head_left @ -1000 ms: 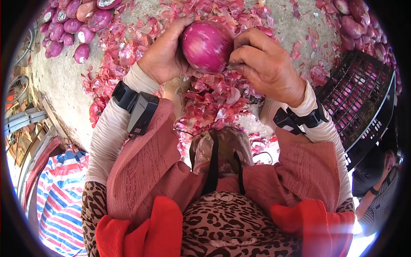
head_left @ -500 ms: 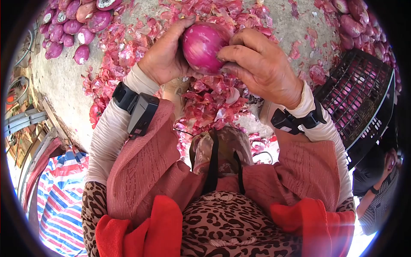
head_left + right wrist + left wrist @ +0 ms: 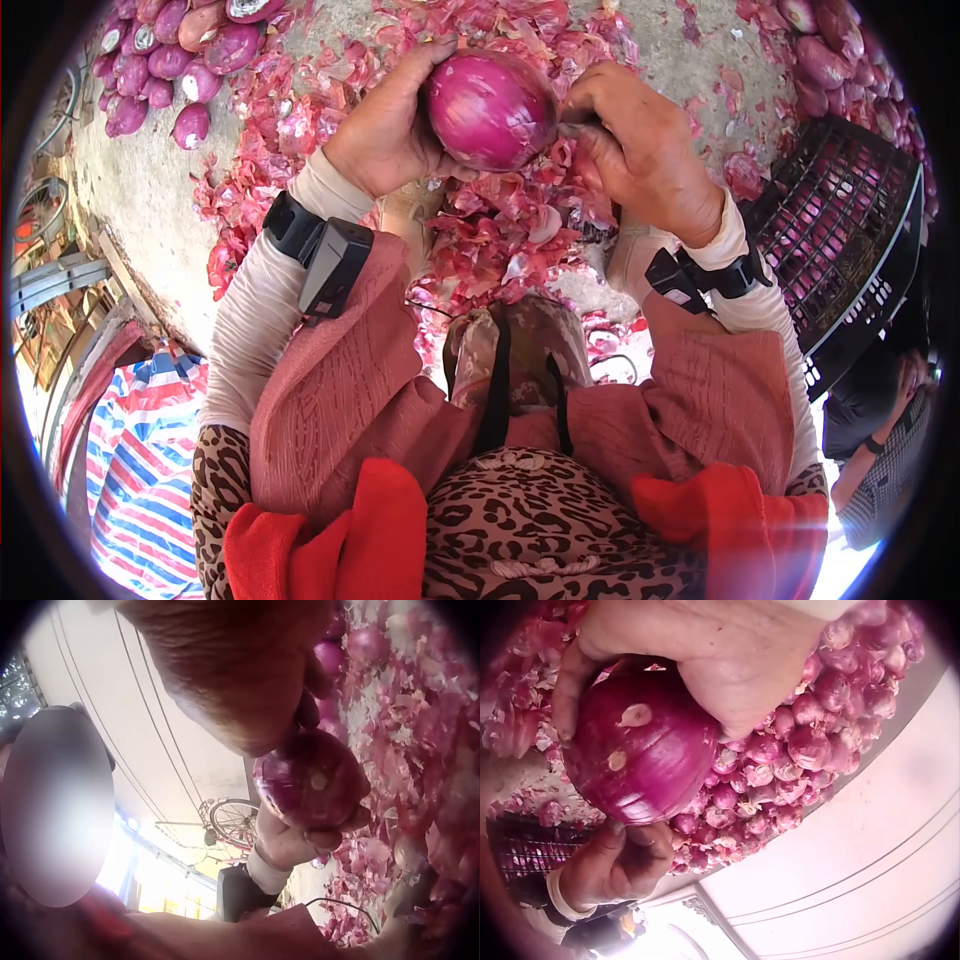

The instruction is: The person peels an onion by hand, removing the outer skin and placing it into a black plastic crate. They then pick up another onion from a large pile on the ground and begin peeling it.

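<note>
A large, glossy red onion (image 3: 492, 110) is held up in front of the body, over the litter of skins. My left hand (image 3: 385, 130) grips it from the left, thumb over the top side and fingers beneath. In the left wrist view two pale spots show on the onion (image 3: 641, 761). At the onion's right edge is my right hand (image 3: 645, 145), its thumb and curled forefinger pinched together on a bit of onion skin, mostly hidden by the fingers. From the left wrist view, the right hand's thumb (image 3: 609, 838) lies right at the onion's lower edge.
Loose red onion skins (image 3: 290, 130) cover the concrete between the feet and ahead. Onions are piled at the upper left (image 3: 165, 55) and upper right (image 3: 830, 55). A black plastic crate (image 3: 835, 235) leans at the right, near another person's arm (image 3: 870, 460). A striped sheet (image 3: 145, 470) lies left.
My right hand first reached further across the onion's face, then drew back right to its edge. The onion is turned slightly; my left hand keeps its hold.
</note>
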`<state>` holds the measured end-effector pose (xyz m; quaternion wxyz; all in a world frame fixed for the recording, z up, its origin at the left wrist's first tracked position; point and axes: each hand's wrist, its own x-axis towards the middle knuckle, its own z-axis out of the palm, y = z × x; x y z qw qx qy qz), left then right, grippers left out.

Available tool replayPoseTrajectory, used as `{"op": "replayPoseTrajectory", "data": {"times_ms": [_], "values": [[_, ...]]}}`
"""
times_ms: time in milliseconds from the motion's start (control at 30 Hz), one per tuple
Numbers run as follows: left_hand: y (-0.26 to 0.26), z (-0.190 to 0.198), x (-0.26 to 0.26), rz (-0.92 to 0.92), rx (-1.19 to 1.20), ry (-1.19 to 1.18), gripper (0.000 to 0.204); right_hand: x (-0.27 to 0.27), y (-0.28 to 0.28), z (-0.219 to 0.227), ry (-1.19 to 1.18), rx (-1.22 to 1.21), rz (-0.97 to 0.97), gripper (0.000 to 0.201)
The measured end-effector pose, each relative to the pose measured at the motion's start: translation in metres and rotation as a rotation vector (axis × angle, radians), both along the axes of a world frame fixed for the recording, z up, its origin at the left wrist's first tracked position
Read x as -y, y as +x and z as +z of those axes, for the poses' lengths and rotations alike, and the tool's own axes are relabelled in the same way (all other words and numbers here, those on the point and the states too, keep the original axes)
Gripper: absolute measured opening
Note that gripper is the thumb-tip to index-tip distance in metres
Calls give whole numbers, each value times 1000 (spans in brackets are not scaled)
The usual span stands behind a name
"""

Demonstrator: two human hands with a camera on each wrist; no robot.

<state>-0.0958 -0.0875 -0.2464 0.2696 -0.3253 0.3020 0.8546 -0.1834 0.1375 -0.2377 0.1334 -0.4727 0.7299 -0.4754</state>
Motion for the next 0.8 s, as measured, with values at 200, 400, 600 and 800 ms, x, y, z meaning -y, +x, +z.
{"op": "replayPoseTrajectory", "data": {"times_ms": [200, 400, 600, 800], "values": [[2, -4, 0, 14, 2, 43, 48, 8, 3, 10, -50, -70, 136, 45], [3, -5, 3, -26, -3, 90, 48, 6, 6, 10, -67, -61, 115, 40], [2, -1, 0, -6, 21, 44, 47, 6, 5, 11, -87, -18, 139, 31], [2, 0, -2, -12, 42, 53, 47, 4, 7, 12, -31, 87, 148, 29]]}}
